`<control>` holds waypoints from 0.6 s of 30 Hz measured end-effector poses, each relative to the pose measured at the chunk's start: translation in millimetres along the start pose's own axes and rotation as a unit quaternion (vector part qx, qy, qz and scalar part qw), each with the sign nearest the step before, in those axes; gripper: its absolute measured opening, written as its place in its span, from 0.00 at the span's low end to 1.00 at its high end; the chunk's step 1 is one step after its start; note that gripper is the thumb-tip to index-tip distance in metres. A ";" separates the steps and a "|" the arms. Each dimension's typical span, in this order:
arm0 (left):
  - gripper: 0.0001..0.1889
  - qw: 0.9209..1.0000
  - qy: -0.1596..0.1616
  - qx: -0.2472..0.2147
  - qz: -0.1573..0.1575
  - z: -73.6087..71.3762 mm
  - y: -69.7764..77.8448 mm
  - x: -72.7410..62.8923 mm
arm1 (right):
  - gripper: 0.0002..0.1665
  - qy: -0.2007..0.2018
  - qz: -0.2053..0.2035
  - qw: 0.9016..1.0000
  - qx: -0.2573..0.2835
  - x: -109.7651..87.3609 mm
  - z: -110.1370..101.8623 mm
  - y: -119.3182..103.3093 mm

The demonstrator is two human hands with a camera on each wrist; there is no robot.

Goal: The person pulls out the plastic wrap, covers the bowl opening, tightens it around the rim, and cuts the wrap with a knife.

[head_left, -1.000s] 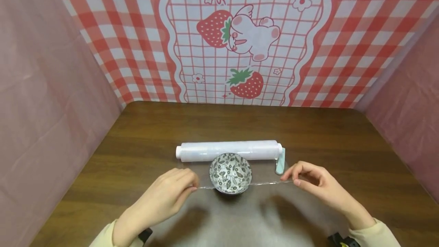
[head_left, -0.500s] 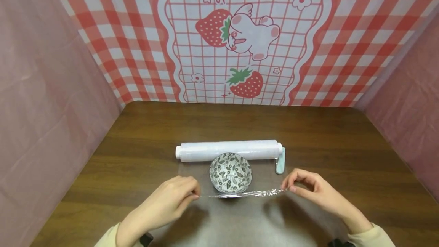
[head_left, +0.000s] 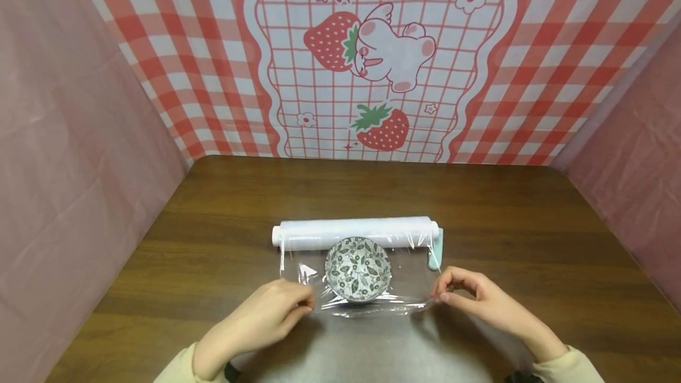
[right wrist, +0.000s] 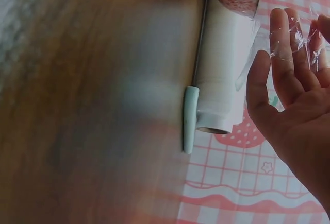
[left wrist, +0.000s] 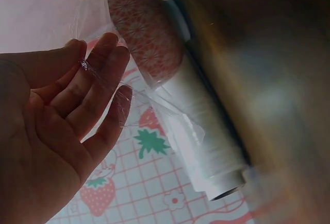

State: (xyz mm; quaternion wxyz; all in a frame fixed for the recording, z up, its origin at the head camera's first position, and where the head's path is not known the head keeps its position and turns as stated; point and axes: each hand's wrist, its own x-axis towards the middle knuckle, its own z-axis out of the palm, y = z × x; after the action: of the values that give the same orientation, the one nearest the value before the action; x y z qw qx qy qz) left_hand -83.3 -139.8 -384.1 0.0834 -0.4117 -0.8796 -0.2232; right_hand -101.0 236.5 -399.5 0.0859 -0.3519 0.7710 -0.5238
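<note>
A small bowl with a dark leaf pattern inside stands on the table, close in front of a white roll of cling film. In both wrist views its outside looks reddish with flower shapes. A clear sheet of cling film stretches from the roll over the bowl toward the person. My left hand pinches the near left corner of the film between thumb and fingers. Opposite it, my right hand pinches the near right corner. Shiny creases run along the film's front edge, just before the bowl.
A pale teal handle lies at the right end of the roll; in the right wrist view a thin dark rod continues from it beside the roll. The brown wooden table ends at a red checked strawberry cloth. Pink curtains hang at both sides.
Both hands have come toward the person and slightly inward, drawing the film's edge from across the bowl to in front of it. The film now spreads wider and shows more creases. Bowl and roll stay put.
</note>
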 end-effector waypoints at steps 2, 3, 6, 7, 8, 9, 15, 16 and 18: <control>0.07 1.000 -0.007 -0.002 -0.001 2.2 -1.7 0.4 | 0.10 0.000 0.010 1.000 -0.003 0.1 0.4 3.1; 0.07 1.000 -0.008 -0.004 -0.002 3.0 -2.4 0.7 | 0.09 0.000 0.016 1.000 -0.002 0.2 0.6 4.5; 0.08 1.000 -0.011 -0.004 -0.002 6.1 -4.3 1.6 | 0.09 0.002 0.016 1.000 -0.005 0.4 1.9 9.1; 0.08 1.000 -0.013 -0.004 -0.002 7.4 -5.1 2.2 | 0.08 0.003 0.018 1.000 -0.009 0.6 2.2 10.3; 0.08 1.000 -0.013 -0.003 -0.002 8.7 -6.0 2.7 | 0.09 0.004 0.013 1.000 -0.013 1.1 2.5 11.3; 0.08 1.000 -0.013 -0.002 -0.002 10.2 -6.9 3.2 | 0.09 0.005 0.007 1.000 -0.018 1.6 2.8 12.1; 0.08 1.000 -0.020 0.011 0.000 19.1 -13.0 6.1 | 0.08 0.010 0.003 0.999 -0.052 5.4 2.9 14.9; 0.08 1.000 -0.022 0.010 -0.004 20.3 -13.9 6.8 | 0.08 0.010 0.006 0.998 -0.056 6.1 2.8 15.2; 0.08 1.000 -0.025 0.000 -0.018 22.3 -15.3 8.3 | 0.08 0.012 0.010 0.998 -0.067 7.5 2.5 16.0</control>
State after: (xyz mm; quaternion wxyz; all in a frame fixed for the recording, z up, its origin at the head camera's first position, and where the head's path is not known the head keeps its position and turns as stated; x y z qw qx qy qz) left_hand -99.5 -132.3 -406.1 0.0573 -0.4015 -0.8885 -0.2147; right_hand -112.5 233.1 -412.7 0.0583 -0.3429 0.8088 -0.4743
